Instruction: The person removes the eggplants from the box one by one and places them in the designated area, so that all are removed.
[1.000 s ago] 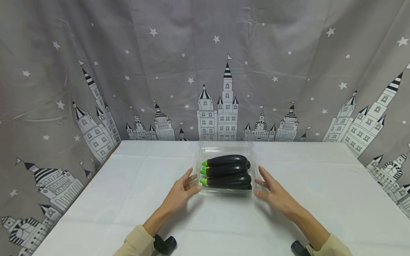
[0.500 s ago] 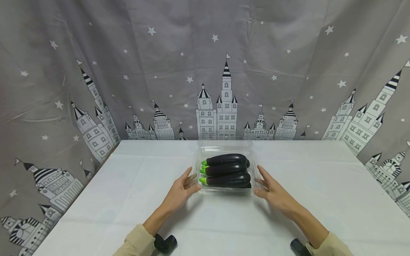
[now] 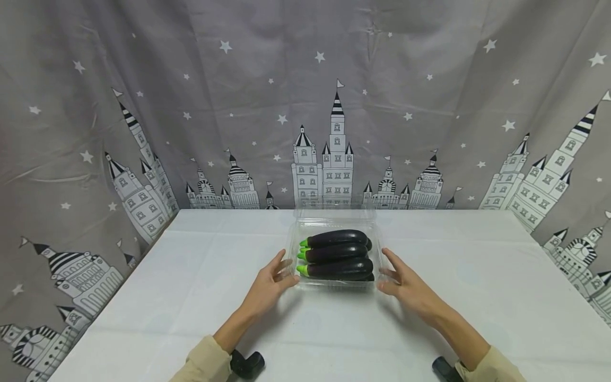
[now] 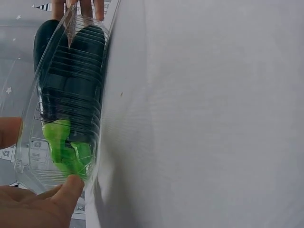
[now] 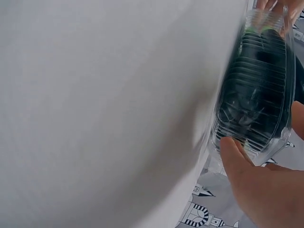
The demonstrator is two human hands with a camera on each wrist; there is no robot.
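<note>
A clear plastic clamshell box (image 3: 334,284) stands on the table in the head view, its hinged lid (image 3: 336,214) raised behind it. Inside lie several dark purple eggplants (image 3: 336,269), stacked lengthwise with green stem ends to the left. My left hand (image 3: 267,281) rests against the box's left side, thumb (image 4: 71,190) at the near corner in the left wrist view. Opposite it, my right hand (image 3: 408,284) touches the right side, its thumb (image 5: 232,152) against the near corner in the right wrist view. The fingers of both hands are fairly straight; some are hidden behind the box.
A white cloth covers the table (image 3: 477,297). Close behind its far edge hangs a grey curtain (image 3: 406,63) printed with castles and stars. Black wrist-worn devices (image 3: 247,365) show below both forearms.
The hands, the box and the eggplants hold their places. Only the head view has shifted very slightly.
</note>
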